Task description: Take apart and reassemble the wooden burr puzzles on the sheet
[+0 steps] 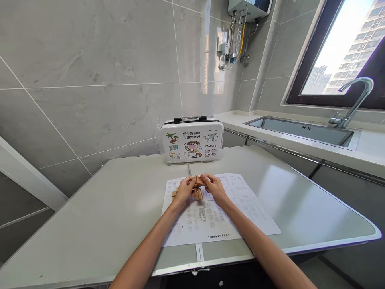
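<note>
My left hand (184, 191) and my right hand (214, 188) meet above the middle of a printed paper sheet (207, 224). The fingertips of both hands are closed around a reddish-brown wooden block piece (199, 181). Just below it a lighter wooden block (198, 194) with a dark mark on its end touches or lies against it; I cannot tell if the two are joined. More light wooden blocks (174, 194) show behind my left hand, partly hidden by it. The sheet bears rows of small diagrams and a line of characters that reads upside down.
A white case (194, 144) with cartoon prints and a black handle stands upright at the back of the folding table (99, 224). A hinge seam runs down the table's middle. On the right are a counter, a sink (300, 130) and a faucet (356, 100).
</note>
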The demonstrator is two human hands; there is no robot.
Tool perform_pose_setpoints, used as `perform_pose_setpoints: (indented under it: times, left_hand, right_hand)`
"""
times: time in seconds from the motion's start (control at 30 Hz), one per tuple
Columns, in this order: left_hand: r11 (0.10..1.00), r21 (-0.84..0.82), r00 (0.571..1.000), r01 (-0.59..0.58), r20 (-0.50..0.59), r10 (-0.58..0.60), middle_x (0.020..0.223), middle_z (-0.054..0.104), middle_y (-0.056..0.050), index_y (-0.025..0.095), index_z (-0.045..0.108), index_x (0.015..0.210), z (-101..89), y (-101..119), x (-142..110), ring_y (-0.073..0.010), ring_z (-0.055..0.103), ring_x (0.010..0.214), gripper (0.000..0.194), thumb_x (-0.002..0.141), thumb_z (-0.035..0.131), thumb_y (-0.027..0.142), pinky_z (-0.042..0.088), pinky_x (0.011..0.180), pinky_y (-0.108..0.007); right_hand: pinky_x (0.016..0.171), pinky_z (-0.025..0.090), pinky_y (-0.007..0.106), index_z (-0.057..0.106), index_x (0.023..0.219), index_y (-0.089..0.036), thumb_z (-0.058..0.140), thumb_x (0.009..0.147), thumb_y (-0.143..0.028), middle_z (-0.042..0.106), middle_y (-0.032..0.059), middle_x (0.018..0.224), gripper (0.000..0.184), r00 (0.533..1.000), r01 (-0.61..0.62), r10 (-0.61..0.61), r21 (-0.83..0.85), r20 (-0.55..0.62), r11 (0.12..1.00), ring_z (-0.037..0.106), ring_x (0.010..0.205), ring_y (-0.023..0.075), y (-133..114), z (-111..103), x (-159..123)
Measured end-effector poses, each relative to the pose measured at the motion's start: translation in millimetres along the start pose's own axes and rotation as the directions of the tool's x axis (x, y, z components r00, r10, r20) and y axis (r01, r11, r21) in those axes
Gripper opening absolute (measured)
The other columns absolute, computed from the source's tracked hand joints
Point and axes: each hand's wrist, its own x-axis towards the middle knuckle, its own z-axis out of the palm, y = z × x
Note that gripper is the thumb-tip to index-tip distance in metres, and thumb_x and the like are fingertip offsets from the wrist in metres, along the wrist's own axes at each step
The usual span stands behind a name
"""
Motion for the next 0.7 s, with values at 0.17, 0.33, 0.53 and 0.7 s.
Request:
perform_pose_setpoints:
  times: [0.17,0.33,0.53,0.7]
  left_hand:
    - [0.998,-0.030,0.996,0.062,0.068,-0.060,0.060,0.048,0.005,0.018,0.058,0.077,0.6,3.8,-4.0,-0.0053,0.036,0.044,0.060,0.077,0.077,0.075,0.026,0.044,-0.023]
    - [0.990,-0.072,0.987,0.118,0.116,-0.109,0.057,0.050,0.004,0.017,0.062,0.076,0.9,5.2,-4.1,-0.0059,0.034,0.044,0.053,0.081,0.076,0.068,0.022,0.044,-0.024]
    - [0.979,-0.170,0.993,0.113,0.058,-0.105,0.058,0.051,0.004,0.017,0.062,0.076,-1.7,12.5,-1.9,-0.0056,0.036,0.046,0.048,0.082,0.078,0.061,0.026,0.045,-0.022]
    - [0.970,-0.208,0.991,0.130,0.071,-0.117,0.064,0.061,0.000,0.015,0.067,0.081,-1.6,12.7,-2.2,-0.0082,0.047,0.052,0.044,0.085,0.078,0.058,0.033,0.049,-0.023]
  right_hand:
    - [0.046,0.021,0.026,0.066,0.076,-0.020,0.076,0.081,-0.071,0.042,-0.0053,0.060,0.052,1.000,0.010,-0.010,-0.033,-0.027,0.999,0.029,0.050,0.0086,0.2,2.9,-1.4]
    - [0.046,0.025,0.023,0.064,0.084,-0.022,0.069,0.085,-0.075,0.044,-0.0060,0.062,0.053,0.999,-0.001,0.001,0.003,-0.049,1.000,0.033,0.051,0.0093,2.1,5.7,-2.7]
    - [0.046,0.023,0.022,0.062,0.095,-0.021,0.067,0.086,-0.072,0.052,-0.0071,0.059,0.052,0.989,-0.118,0.116,0.013,0.088,0.993,0.037,0.045,0.0071,2.4,5.4,-3.3]
    - [0.046,0.020,0.021,0.062,0.100,-0.019,0.076,0.082,-0.064,0.056,-0.0069,0.062,0.050,0.985,-0.125,0.107,0.125,0.137,0.984,0.035,0.045,0.0051,7.0,2.3,-0.5]
